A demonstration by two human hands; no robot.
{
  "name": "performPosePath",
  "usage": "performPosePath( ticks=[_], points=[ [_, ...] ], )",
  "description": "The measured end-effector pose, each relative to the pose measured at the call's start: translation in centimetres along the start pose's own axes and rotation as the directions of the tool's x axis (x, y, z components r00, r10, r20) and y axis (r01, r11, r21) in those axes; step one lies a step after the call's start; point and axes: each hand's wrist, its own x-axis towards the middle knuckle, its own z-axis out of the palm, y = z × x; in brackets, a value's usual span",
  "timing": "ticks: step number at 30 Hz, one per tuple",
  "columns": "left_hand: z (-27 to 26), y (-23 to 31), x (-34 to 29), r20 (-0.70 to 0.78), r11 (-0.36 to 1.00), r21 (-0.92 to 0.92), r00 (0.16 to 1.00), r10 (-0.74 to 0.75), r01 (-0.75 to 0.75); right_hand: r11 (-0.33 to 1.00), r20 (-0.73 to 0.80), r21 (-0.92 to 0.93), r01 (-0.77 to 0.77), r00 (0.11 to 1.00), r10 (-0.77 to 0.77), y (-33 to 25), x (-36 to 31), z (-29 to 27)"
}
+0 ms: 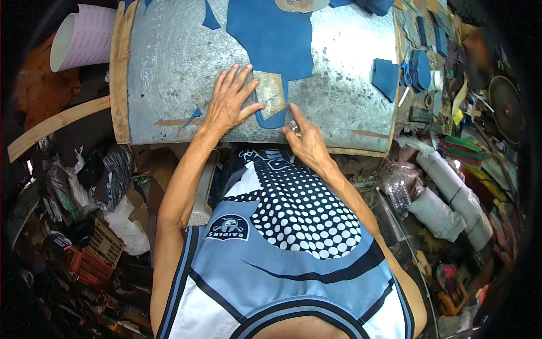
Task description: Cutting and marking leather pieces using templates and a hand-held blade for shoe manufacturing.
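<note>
Blue sheet material [271, 39] lies on the metal-topped table, its lower part narrowing towards me. On it rests a worn, tan template [271, 93], with a rounded blue edge [272, 121] showing below. My left hand [228, 101] is spread flat, fingers apart, its thumb and fingertips at the template's left side. At the right side, my right hand [307, 138] is closed, index finger stretched along the blue edge. A small shiny thing sits between its thumb and fingers, too hidden to name.
The metal tabletop [175, 68] has wooden edging. Blue offcuts [193, 117] and a cut blue piece [385, 79] lie on it. Blue-handled scissors [405, 73] and stacked blue pieces [419, 70] are at right. A white roll [83, 38] stands left; wrapped bundles [451, 186] lie right.
</note>
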Motion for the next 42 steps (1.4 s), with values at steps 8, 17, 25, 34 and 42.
performPosePath(
  ticks=[8,17,25,34,42],
  points=[
    [0.2,0.0,0.0,0.028,1.000,0.017,0.999,0.017,-0.018,0.998,-0.006,-0.009,0.058,0.998,-0.058,0.4,0.0,0.0],
    [0.8,-0.4,-0.2,0.010,0.999,0.006,0.999,0.047,-0.047,0.972,-0.105,-0.185,0.147,0.980,-0.169,0.1,-0.1,1.0],
    [1.0,-0.4,0.2,-0.065,0.992,-0.012,0.991,0.121,-0.122,0.992,-0.188,-0.116,-0.040,0.982,0.017,-1.8,-1.6,1.2],
    [-0.4,1.3,2.7,0.153,0.871,0.173,0.886,0.438,-0.460,0.486,-0.015,0.860,-0.158,0.943,0.333,-1.8,-9.7,7.1],
    [-3.2,3.8,13.4,0.759,0.961,0.004,0.627,0.176,-0.276,0.950,-0.336,-0.231,0.210,0.899,-0.280,-4.6,-2.7,5.9]
  ],
)
